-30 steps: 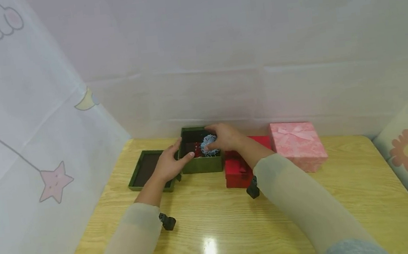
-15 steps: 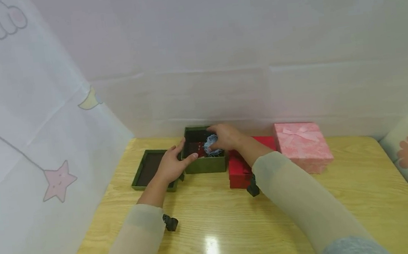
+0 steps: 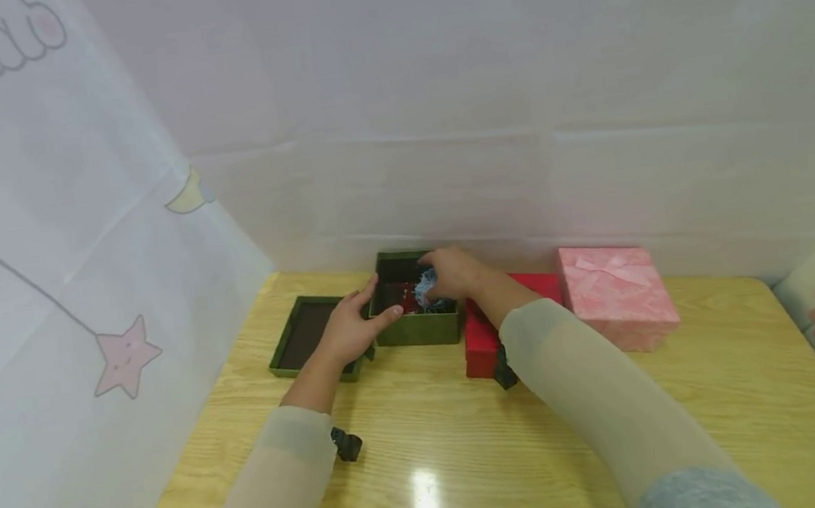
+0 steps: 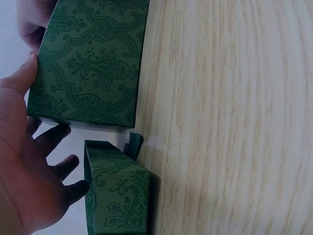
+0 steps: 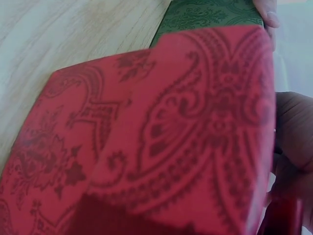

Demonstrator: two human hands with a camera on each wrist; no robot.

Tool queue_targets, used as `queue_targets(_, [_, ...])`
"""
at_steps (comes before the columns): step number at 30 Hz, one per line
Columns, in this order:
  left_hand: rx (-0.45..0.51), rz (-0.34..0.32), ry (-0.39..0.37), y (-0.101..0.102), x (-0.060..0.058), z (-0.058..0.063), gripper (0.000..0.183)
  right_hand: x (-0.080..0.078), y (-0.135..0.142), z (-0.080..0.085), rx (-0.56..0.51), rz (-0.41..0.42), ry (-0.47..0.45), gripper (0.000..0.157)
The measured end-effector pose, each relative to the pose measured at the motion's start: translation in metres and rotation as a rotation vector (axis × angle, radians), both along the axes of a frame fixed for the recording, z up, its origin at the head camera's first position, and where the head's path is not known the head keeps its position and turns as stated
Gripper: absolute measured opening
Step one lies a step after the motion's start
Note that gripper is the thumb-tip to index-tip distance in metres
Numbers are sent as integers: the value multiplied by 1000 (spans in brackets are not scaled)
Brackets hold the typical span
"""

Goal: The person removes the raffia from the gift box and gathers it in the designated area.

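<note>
A green patterned box [image 3: 419, 332] stands lidless at the back of the table. Inside it lies a clump of blue shredded paper [image 3: 424, 287], with a small red item [image 3: 407, 298] to its left, too small to identify. My right hand [image 3: 458, 272] reaches over the box's right side and holds the blue shreds between thumb and fingers. At the box's left side is my left hand [image 3: 348, 328], its thumb against the front edge and its fingers spread; in the left wrist view the thumb touches the box [image 4: 88, 63]. The right wrist view mostly hides the right hand [image 5: 296, 132].
The green lid [image 3: 305, 333] lies upturned left of the box. A red box [image 3: 481, 338] stands under my right forearm and fills most of the right wrist view. Further right is a pink box [image 3: 615, 289] with a bow. A pale curtain [image 3: 392, 121] hangs behind the table.
The head view shifts slightly, so everything slides right in it. The blue clump looks smaller and more covered by my right hand. My left hand stays at the box.
</note>
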State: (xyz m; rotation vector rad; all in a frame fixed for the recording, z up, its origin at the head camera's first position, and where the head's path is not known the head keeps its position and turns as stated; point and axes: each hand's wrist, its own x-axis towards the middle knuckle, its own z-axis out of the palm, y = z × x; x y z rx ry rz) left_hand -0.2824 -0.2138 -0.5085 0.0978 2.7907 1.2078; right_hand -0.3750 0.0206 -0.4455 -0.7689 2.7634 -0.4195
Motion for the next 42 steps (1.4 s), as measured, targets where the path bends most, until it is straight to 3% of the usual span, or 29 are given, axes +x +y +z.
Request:
queue_targets(9, [-6, 8, -4, 4, 4, 1, 98, 2, -5, -2, 153, -4, 47, 75])
queue_targets(23, [8, -8, 6, 13, 9, 1, 97, 11, -5, -12, 327, 18, 73, 39])
queue_targets(31, [13, 8, -4, 12, 9, 1, 99, 10, -3, -11, 280, 34, 136, 30])
queue_targets(42, [15, 2, -12, 10, 7, -1, 99, 8, 2, -10, 167, 15, 134, 26])
